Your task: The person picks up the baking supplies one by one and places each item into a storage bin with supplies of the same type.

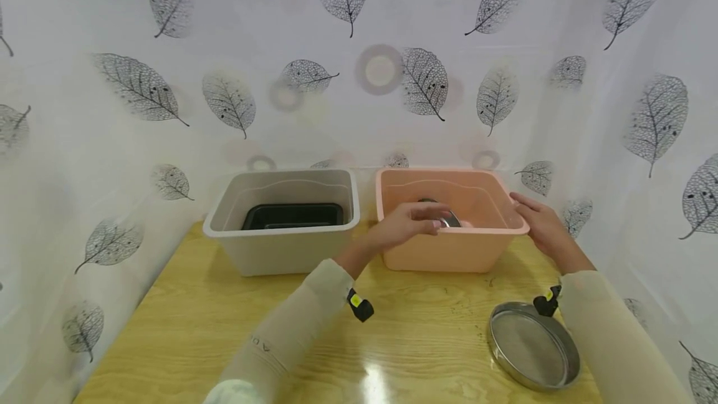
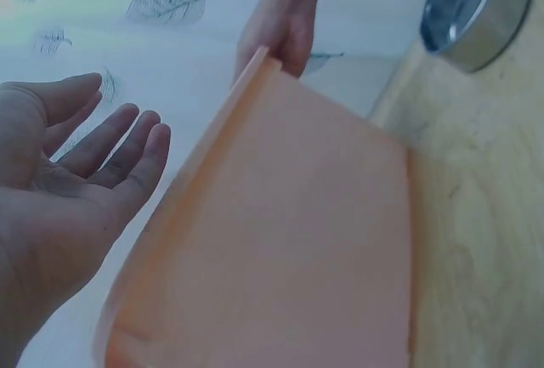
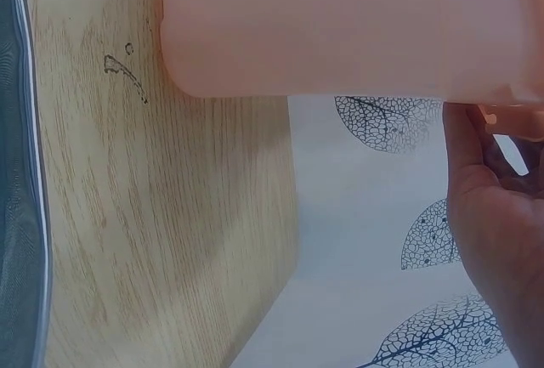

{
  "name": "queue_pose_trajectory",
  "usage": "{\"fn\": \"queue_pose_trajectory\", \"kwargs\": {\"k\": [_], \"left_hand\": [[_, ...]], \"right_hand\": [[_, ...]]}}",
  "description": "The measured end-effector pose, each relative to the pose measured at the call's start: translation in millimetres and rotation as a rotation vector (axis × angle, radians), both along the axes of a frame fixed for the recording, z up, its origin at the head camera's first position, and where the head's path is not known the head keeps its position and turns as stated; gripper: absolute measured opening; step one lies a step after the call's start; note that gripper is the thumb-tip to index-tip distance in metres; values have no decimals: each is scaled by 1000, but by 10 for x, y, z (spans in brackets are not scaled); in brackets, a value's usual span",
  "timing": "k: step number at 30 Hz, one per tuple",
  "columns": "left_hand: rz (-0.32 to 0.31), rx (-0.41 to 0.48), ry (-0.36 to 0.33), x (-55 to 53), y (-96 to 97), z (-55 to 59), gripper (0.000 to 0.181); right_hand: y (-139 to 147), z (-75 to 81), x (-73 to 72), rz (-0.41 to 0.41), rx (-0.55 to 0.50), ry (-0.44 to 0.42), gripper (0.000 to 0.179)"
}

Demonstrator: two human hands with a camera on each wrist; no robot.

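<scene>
My left hand (image 1: 406,226) hovers over the near rim of a pink plastic bin (image 1: 440,251). In the left wrist view its fingers (image 2: 127,151) are loosely bent and hold nothing. Behind that hand, a shiny round metal thing (image 1: 450,219) with a dark edge lies inside the bin, partly hidden. At the bin's right end my right hand (image 1: 541,229) holds the rim. The right wrist view has that hand (image 3: 497,223) against the bin's lip, its fingertips partly covered.
A beige bin (image 1: 286,248) stands to the left with a black rectangular tray (image 1: 294,216) inside. On the wooden table (image 1: 426,329), a round metal sieve (image 1: 530,348) lies near my right forearm. A leaf-patterned sheet (image 1: 303,17) hangs behind and beside the table.
</scene>
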State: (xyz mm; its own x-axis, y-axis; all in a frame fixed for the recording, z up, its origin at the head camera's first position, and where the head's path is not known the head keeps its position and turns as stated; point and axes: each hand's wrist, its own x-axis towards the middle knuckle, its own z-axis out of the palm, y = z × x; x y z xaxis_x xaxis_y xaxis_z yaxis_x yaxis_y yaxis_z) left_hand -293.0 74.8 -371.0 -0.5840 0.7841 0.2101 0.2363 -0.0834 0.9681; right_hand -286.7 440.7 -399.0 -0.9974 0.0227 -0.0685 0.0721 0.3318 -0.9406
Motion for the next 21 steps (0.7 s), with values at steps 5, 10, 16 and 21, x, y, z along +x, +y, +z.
{"fn": "queue_pose_trajectory", "kwargs": {"k": [5,10,16,21], "left_hand": [[-33,-14,-14,222,82,-123,45],[-41,-41,-13,352,190,-302,44],[-2,-98,-6,493,321,-557,41],[12,-112,-48,610,461,-777,40]], "right_hand": [[33,0,10,-5,-11,-6,66],[75,15,13,-3,-45,-27,69],[118,26,-1,25,-129,-45,71],[114,26,-21,45,-188,-13,71]]}}
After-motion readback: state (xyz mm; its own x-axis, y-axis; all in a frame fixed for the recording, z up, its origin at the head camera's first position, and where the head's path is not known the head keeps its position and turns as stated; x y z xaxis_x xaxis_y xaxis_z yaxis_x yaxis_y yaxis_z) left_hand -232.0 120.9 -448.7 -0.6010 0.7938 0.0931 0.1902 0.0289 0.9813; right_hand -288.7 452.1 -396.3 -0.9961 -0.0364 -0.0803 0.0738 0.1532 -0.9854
